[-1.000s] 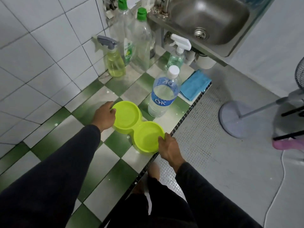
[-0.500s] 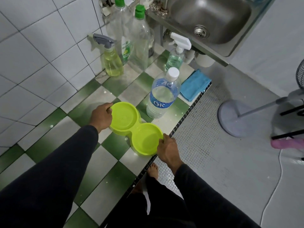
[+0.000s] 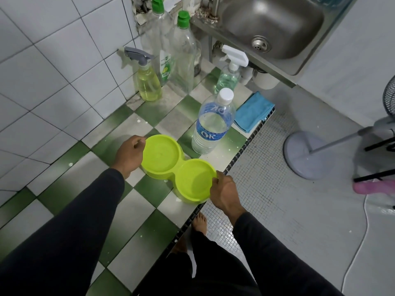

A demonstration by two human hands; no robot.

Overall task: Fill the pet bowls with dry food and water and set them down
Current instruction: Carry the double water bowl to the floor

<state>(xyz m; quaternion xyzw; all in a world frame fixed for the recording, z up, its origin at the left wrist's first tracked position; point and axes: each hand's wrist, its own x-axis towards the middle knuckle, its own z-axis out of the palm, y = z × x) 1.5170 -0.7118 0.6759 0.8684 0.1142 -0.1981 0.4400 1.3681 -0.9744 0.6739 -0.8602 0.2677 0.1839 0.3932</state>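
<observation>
1. Pet bowls [image 3: 178, 167]: one lime-green double dish, both wells showing no food or water; sits on the green-and-white checkered tabletop [image 3: 119, 201], its nearer well close to the dark front edge
2. Left hand [image 3: 130, 153]: fingers curled over the far well's outer rim, gripping it; dark sleeve to the wrist
3. Right hand [image 3: 224, 194]: thumb and fingers pinching the near well's rim at the tabletop edge; dark sleeve
4. Water bottle [image 3: 210, 127]: clear, white cap, blue label, upright, partly filled, just beside the far well
5. Blue cloth [image 3: 253, 112]: folded, lying at the tabletop edge behind the water bottle
6. Spray bottle, yellow liquid [image 3: 147, 80]: grey trigger, stands against the white tiled wall
7. Spray bottle, green liquid [image 3: 228, 75]: white trigger, below the sink's edge
8. Two tall clear bottles [image 3: 181, 56]: green caps, upright in the corner
9. Steel sink [image 3: 271, 28]: drain visible, mounted above the corner
10. Fan base [image 3: 303, 154]: round, on the grey floor, well apart from the tabletop
11. Bare foot [image 3: 199, 223]: on the floor under the tabletop edge
</observation>
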